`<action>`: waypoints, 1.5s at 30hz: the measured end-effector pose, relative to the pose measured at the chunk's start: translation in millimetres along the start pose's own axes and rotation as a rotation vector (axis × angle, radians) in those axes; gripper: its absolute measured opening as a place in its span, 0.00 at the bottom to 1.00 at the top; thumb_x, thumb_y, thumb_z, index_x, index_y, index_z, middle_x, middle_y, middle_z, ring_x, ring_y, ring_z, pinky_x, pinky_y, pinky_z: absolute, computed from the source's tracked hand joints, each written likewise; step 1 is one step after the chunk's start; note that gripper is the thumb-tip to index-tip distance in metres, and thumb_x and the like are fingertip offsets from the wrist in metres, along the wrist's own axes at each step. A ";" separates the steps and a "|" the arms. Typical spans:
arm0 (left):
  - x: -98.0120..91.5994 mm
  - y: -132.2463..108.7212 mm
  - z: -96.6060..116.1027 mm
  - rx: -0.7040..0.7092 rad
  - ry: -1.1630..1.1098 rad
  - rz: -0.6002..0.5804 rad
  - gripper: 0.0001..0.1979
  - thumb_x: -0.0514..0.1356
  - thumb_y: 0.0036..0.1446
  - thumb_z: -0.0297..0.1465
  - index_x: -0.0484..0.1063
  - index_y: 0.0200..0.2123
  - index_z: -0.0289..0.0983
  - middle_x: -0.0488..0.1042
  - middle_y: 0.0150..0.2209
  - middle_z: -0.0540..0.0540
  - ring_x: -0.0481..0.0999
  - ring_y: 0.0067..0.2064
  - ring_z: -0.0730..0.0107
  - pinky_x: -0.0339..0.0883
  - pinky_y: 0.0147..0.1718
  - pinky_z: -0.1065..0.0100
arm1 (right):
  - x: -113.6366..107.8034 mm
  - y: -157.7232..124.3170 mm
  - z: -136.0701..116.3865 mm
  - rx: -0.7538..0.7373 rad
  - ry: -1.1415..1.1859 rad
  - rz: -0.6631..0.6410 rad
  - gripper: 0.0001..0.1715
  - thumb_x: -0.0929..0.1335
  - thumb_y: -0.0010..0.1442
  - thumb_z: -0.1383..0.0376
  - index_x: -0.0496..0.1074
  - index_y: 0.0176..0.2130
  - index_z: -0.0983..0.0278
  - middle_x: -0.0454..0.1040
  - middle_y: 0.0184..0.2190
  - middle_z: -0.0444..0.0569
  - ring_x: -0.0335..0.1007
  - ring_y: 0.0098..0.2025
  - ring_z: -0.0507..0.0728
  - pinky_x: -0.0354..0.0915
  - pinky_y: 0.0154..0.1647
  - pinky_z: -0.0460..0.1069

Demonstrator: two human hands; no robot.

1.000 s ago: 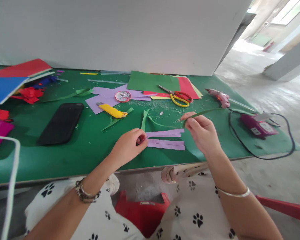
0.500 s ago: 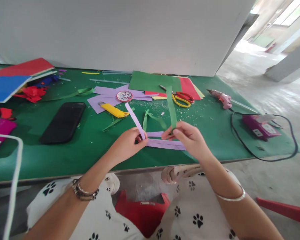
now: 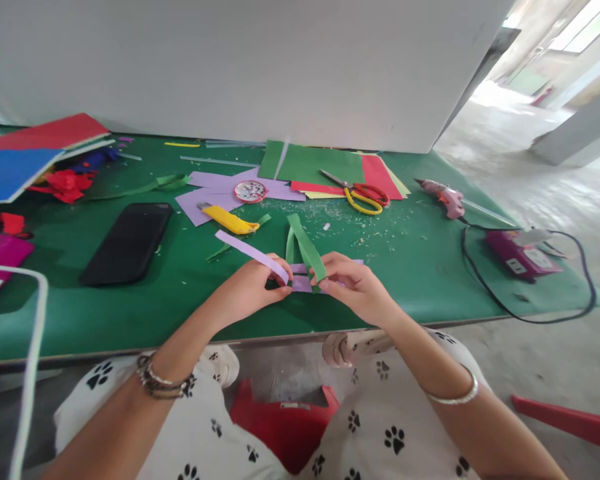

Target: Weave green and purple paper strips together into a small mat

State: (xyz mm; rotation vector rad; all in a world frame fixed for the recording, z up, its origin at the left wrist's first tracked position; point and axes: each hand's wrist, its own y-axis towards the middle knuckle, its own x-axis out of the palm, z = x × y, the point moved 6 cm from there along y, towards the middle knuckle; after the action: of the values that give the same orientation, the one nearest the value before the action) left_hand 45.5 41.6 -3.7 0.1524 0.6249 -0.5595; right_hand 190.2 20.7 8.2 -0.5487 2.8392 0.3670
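Between thumb and fingers, my left hand (image 3: 257,287) pinches a light purple paper strip (image 3: 250,250) whose free end points up and left. My right hand (image 3: 353,283) closes on a green paper strip (image 3: 307,248), which leans up and left from the fingertips. More purple strips (image 3: 301,284) lie flat between both hands, crossed by the green one; my fingers partly cover them. Just behind my hands stands another narrow green piece (image 3: 291,245). A yellow-handled cutter (image 3: 230,219) lies beyond my left hand, and scissors (image 3: 360,197) with yellow and red handles lie beyond my right.
Green, red and yellow paper sheets (image 3: 310,161) lie at the back, beside purple sheets (image 3: 205,207) and a small round dish (image 3: 250,192). A black phone (image 3: 127,243) is at left. At right are a pink glue gun (image 3: 443,195) and a corded purple power block (image 3: 523,255).
My right hand has moved left and slightly down, bringing the green strip from upright to leaning left across the purple strips. The purple strip in my left hand has tipped further left.
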 end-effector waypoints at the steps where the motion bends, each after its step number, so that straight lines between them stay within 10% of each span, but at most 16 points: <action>1: -0.2 -0.4 -0.2 0.002 -0.012 0.001 0.03 0.57 0.48 0.30 0.67 0.29 0.38 0.71 0.33 0.50 0.72 0.34 0.69 0.67 0.34 0.68 | 0.8 0.0 0.4 0.003 0.008 -0.007 0.03 0.67 0.54 0.66 0.72 0.29 0.62 0.68 0.33 0.47 0.66 0.36 0.51 0.66 0.35 0.47; 19: -1.2 -2.0 3.8 0.038 0.090 -0.024 0.01 0.57 0.49 0.27 0.68 0.29 0.38 0.69 0.35 0.50 0.72 0.36 0.68 0.66 0.38 0.66 | 18.1 0.6 14.5 0.148 0.254 -0.036 0.02 0.66 0.52 0.69 0.68 0.31 0.63 0.72 0.30 0.44 0.70 0.37 0.50 0.67 0.42 0.48; 36: -1.3 -2.0 2.8 0.014 0.010 0.001 0.03 0.58 0.49 0.27 0.67 0.30 0.38 0.70 0.34 0.50 0.72 0.35 0.69 0.68 0.36 0.67 | 21.9 -1.7 1.8 0.020 -0.268 0.085 0.08 0.63 0.52 0.71 0.70 0.30 0.63 0.73 0.26 0.44 0.67 0.27 0.50 0.65 0.27 0.45; 45: -2.7 -3.3 6.3 0.045 0.070 -0.012 0.03 0.59 0.48 0.28 0.67 0.29 0.38 0.70 0.35 0.50 0.72 0.35 0.69 0.67 0.37 0.66 | 22.7 0.7 11.4 0.107 -0.167 0.121 0.04 0.64 0.52 0.67 0.70 0.29 0.62 0.73 0.26 0.46 0.70 0.28 0.52 0.68 0.31 0.48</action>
State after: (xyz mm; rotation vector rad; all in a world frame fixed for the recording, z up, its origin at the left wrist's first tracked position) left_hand 45.1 38.2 3.1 0.2112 0.6821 -0.5821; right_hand 171.4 17.0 -8.4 -0.3113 2.7174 0.2667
